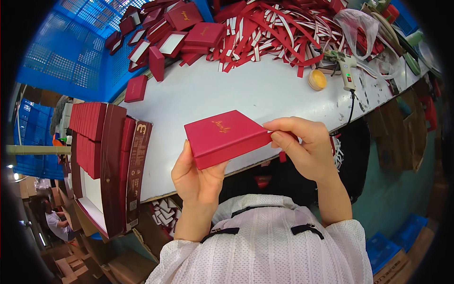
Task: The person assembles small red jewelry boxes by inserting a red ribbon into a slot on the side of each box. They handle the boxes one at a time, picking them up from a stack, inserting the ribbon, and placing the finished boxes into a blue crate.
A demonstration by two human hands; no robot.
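The box (224, 136) is held up over the table (265, 92), just inside its near edge in view. Bare white top opens beyond it toward the ribbons (265, 35), and leftward to the carton (109, 165). Its lid faces up; its long axis runs left to right, the right end angled slightly away. The left hand (199, 179) grips its left end from below, fingers partly spread; the right hand (302, 146) pinches its right corner, thumb and forefinger nearly together.

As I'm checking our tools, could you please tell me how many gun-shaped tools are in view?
1: the pale gun-shaped tool is on the table at the far right, beside the yellow-filled pot. Others may be hidden under the strip pile.
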